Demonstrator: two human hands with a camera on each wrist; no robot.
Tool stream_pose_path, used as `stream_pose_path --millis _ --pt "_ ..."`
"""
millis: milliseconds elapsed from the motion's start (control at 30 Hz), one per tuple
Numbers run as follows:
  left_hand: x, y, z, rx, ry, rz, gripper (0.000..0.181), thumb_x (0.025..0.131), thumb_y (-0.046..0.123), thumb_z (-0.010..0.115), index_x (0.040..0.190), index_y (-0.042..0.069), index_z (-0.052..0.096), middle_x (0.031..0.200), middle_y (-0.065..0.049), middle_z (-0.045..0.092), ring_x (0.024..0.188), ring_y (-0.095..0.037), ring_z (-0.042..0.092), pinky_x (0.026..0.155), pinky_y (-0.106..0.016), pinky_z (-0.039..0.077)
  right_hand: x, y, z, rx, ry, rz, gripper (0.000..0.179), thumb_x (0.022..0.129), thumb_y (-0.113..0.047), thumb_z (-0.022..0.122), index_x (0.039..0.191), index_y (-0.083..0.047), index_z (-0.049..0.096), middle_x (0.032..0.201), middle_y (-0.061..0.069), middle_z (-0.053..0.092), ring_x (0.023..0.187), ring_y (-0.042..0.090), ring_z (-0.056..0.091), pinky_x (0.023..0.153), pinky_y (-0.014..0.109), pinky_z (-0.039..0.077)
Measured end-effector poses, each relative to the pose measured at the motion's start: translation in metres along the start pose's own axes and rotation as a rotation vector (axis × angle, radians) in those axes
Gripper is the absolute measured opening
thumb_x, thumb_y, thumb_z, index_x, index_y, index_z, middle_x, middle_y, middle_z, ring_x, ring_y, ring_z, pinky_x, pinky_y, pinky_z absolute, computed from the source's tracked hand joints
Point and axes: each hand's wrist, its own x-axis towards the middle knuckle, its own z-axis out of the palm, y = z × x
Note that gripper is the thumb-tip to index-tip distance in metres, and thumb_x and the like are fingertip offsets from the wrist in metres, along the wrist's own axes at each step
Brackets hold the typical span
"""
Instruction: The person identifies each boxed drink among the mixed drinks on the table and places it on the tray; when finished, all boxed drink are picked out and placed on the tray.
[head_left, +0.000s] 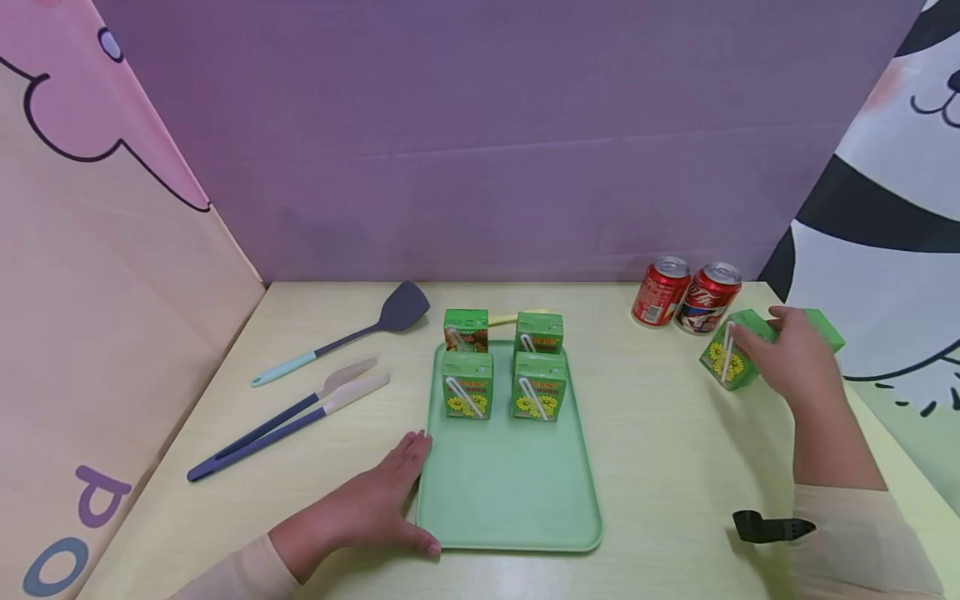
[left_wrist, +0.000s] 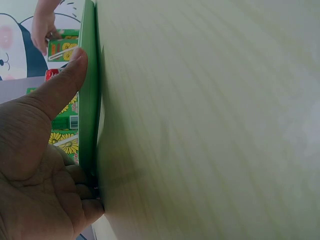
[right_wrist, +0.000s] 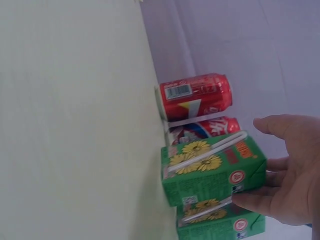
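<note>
My left hand [head_left: 382, 500] rests at the left edge of a green tray [head_left: 510, 492], fingers along the side and thumb near its front corner. On the tray's far half stand green drink boxes with straws: a front-left box [head_left: 468, 392], a front-right box [head_left: 538, 392], and two behind. Out to the right, my right hand [head_left: 798, 354] is around a drink box [right_wrist: 215, 167]. Its fingers reach between that box and a second drink box [right_wrist: 225, 222], while the thumb stands slightly off the box's other side in the right wrist view.
Two red cans, a left can [head_left: 661, 292] and a right can [head_left: 708, 298], stand behind the right hand. Left of the tray lie a dark spatula [head_left: 403, 308] and blue-handled tongs [head_left: 285, 425]. A yellow handle [head_left: 502, 319] shows behind the boxes.
</note>
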Motion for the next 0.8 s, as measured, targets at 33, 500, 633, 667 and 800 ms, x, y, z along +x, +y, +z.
stream_pose_path --millis 33,500,633,667,800 --pt "0.0 0.0 0.0 -0.002 0.0 -0.001 0.135 0.062 0.073 0.076 0.159 0.011 0.006 0.166 -0.01 0.002 0.153 -0.027 0.003 0.116 -0.055 0.027 0.001 0.004 0.001 -0.005 -0.014 0.015 0.105 0.091 -0.071 0.039 0.153 0.007 0.007 0.148 0.039 0.027 0.127 0.058 0.035 0.093 0.071 0.039" --pt "0.001 -0.001 0.0 0.0 -0.003 -0.001 0.135 0.061 0.074 0.076 0.159 0.012 0.006 0.166 -0.009 0.002 0.153 -0.026 0.003 0.116 -0.055 0.028 0.005 0.023 0.01 -0.043 0.008 0.045 0.101 0.091 -0.069 0.043 0.146 0.014 0.023 0.133 0.038 0.042 0.11 0.051 0.044 0.074 0.057 0.048" --pt "0.001 -0.001 0.0 -0.004 -0.007 -0.006 0.135 0.061 0.073 0.076 0.159 0.013 0.006 0.166 -0.008 0.002 0.153 -0.026 0.004 0.115 -0.056 0.029 0.003 0.018 0.012 -0.028 0.014 0.029 0.1 0.09 -0.069 0.046 0.144 0.013 0.028 0.132 0.036 0.044 0.11 0.05 0.046 0.074 0.056 0.049" --pt "0.001 -0.001 0.0 -0.003 -0.007 -0.007 0.135 0.061 0.073 0.076 0.159 0.013 0.006 0.166 -0.008 0.002 0.153 -0.026 0.004 0.115 -0.056 0.029 0.002 0.016 0.013 -0.023 0.009 0.026 0.101 0.09 -0.07 0.046 0.144 0.013 0.029 0.133 0.036 0.044 0.11 0.05 0.046 0.074 0.056 0.049" --pt "0.0 0.0 0.0 -0.006 -0.005 -0.008 0.135 0.061 0.073 0.076 0.159 0.012 0.006 0.166 -0.008 0.001 0.153 -0.026 0.003 0.115 -0.055 0.028 -0.003 0.003 0.015 -0.016 0.0 -0.023 0.097 0.088 -0.071 0.048 0.141 0.01 0.035 0.129 0.034 0.048 0.108 0.048 0.048 0.072 0.053 0.049"
